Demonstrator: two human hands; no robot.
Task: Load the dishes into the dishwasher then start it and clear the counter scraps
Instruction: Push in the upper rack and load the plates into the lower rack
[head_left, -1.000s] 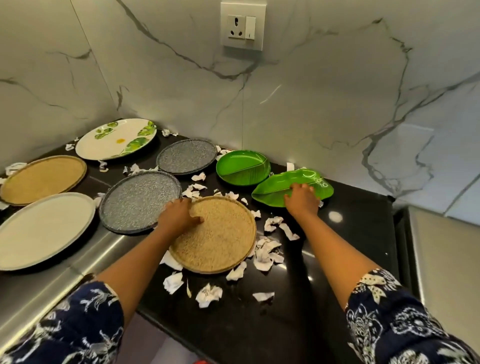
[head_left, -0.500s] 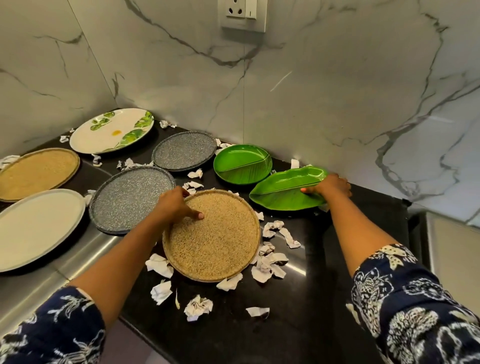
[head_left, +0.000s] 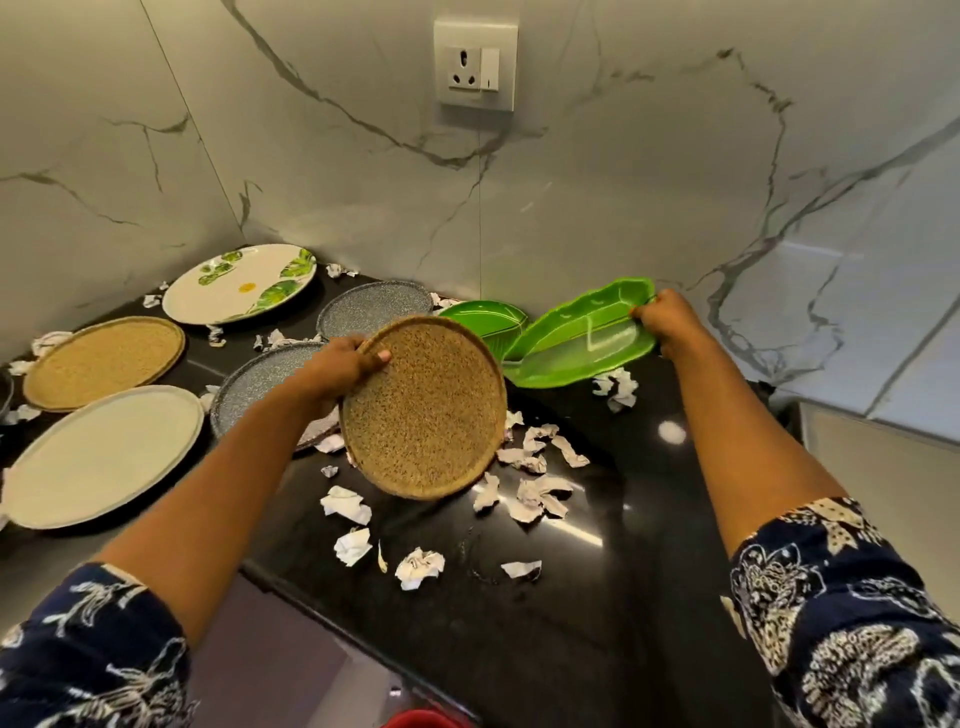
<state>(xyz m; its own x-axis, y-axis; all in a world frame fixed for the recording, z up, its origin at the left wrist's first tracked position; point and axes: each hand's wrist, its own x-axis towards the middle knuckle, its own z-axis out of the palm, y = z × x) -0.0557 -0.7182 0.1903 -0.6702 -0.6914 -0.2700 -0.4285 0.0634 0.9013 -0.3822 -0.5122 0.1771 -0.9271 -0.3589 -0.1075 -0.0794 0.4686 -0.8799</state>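
Note:
My left hand (head_left: 340, 366) grips the far-left rim of a round brown speckled plate (head_left: 426, 410), which is lifted and tilted above the black counter (head_left: 597, 597). My right hand (head_left: 667, 325) holds the right end of a green leaf-shaped dish (head_left: 582, 340), raised off the counter and tilted. A second green leaf dish (head_left: 485, 319) lies behind it. Crumpled white paper scraps (head_left: 535, 493) are scattered over the counter under and around the raised plates.
On the left lie a grey speckled plate (head_left: 254, 384), a smaller grey plate (head_left: 374, 309), a white leaf-print plate (head_left: 239, 283), another brown plate (head_left: 104, 361) and a plain white plate (head_left: 98, 457). Marble walls close the corner. A wall socket (head_left: 475, 70) sits above.
Both hands have lifted their plates off the counter: the brown plate now tilts up in my left hand, and the green leaf dish rises in my right hand, uncovering scraps beneath.

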